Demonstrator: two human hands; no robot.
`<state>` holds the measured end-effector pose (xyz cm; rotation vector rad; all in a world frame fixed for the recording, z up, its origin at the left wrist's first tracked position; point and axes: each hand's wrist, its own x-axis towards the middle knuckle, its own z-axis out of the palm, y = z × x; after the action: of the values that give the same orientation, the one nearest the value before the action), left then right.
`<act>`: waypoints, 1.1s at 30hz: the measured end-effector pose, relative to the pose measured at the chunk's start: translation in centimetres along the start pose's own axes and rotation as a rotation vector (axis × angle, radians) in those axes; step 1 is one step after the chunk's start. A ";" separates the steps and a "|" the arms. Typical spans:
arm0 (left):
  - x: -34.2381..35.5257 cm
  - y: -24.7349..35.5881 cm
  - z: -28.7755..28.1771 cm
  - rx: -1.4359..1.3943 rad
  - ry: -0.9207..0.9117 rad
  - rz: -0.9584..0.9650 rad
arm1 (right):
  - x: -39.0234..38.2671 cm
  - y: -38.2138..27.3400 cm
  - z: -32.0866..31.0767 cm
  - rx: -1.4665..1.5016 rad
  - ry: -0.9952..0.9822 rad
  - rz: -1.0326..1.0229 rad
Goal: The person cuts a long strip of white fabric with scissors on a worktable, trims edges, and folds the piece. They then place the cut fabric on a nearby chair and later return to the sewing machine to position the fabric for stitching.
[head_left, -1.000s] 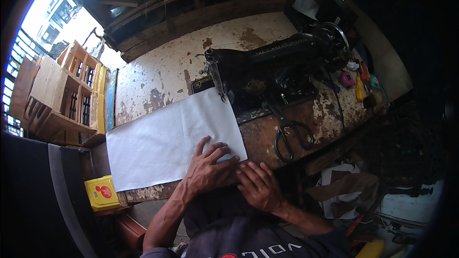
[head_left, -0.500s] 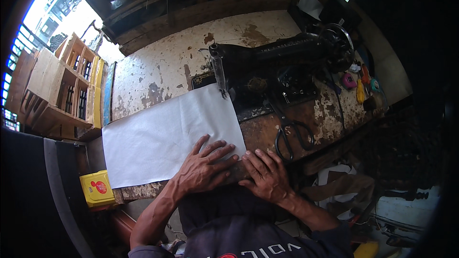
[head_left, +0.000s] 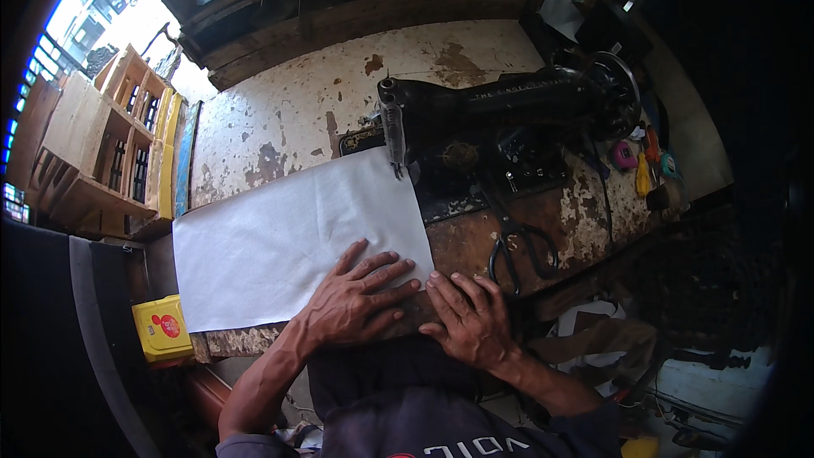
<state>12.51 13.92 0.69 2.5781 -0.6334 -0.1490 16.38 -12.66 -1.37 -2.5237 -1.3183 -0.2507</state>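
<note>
A white rectangular sheet of cloth (head_left: 263, 246) lies on the worn sewing table, its far right corner under the needle end of a black sewing machine (head_left: 500, 102). My left hand (head_left: 360, 293) rests flat on the near right part of the sheet, fingers spread. Right beside it, my right hand (head_left: 471, 314) lies with its fingertips at the sheet's near right edge, fingers stretched out and thumb apart. Nothing shows in either hand. A pair of black scissors (head_left: 507, 233) lies to the right of the sheet, handles toward me.
Wooden shelving (head_left: 110, 144) stands left of the table (head_left: 254, 131), with a yellow box (head_left: 163, 331) below it. Past the machine, at the right, lie a pink tape measure (head_left: 624, 155), a yellow-handled tool (head_left: 643, 178) and other small items. A wooden ledge (head_left: 339, 21) borders the far side.
The whole view has shifted slightly. Both hands stay in nearly the same place on the sheet, and the sheet keeps its place by the machine.
</note>
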 end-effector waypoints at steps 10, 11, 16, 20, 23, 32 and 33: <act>0.5 -0.7 -0.4 0.019 0.007 -0.003 | 1.6 0.1 -0.5 -0.027 -0.014 0.002; 0.5 -0.8 -0.4 0.011 0.013 -0.006 | 1.7 0.2 -0.5 -0.027 -0.009 -0.001; 0.6 -1.3 -0.4 0.027 0.012 0.014 | 2.1 0.1 -0.5 -0.035 -0.024 0.009; 0.8 -1.9 -0.5 0.042 0.010 0.022 | 2.5 0.3 -0.4 -0.031 -0.023 0.012; 0.9 -2.3 -0.6 0.048 0.019 0.031 | 3.0 0.4 -0.3 -0.044 -0.023 0.000; 1.4 -3.3 -0.8 0.050 0.025 0.034 | 3.9 0.5 -0.2 -0.028 -0.055 0.027; 1.4 -3.4 -0.9 0.061 0.028 0.039 | 4.1 0.6 -0.2 -0.025 -0.047 0.028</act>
<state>15.37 16.26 -0.09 2.6197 -0.6880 -0.0814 19.16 -9.88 -0.14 -2.5817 -1.3042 -0.2051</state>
